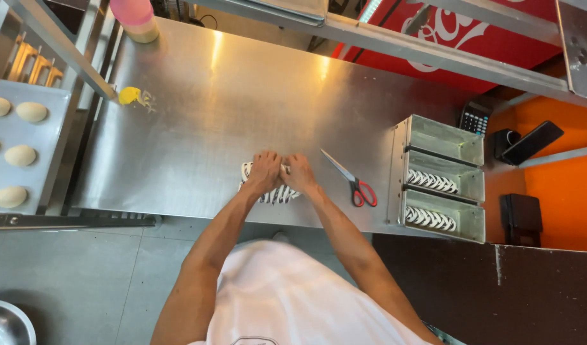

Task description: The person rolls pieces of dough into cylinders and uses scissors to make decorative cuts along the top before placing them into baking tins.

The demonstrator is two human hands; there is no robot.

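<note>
On the stainless-steel worktable (197,108), near its front edge, both hands press down side by side on a striped roll of dough (275,191), dark and pale bands showing from beneath the palms. The left hand (264,172) covers the roll's left part, fingers curled over the top; the right hand (299,172) touches it thumb-side and covers the right part. Both hands are closed down onto the dough rather than lifting it; whether the fingers wrap fully beneath cannot be told.

Right of the roll, near but apart, lie red-handled scissors (352,181), blades shut and pointing away from the person. Further right of the roll stands a set of three joined metal loaf tins (443,177). The two tins nearer the person each hold a striped dough piece; the far one shows bare.

Far left of the roll, a tray (25,137) carries round pale dough balls. Beyond the roll, at the table's far left corner, sits a small yellow object (128,95), and further back a pink-topped container (135,19).

Judgement: the step in hand appears to be shaping or compressing the striped roll to tin length. The next move would call for an even grasp at both ends, so the banding stays intact, and a carry well to the right.
</note>
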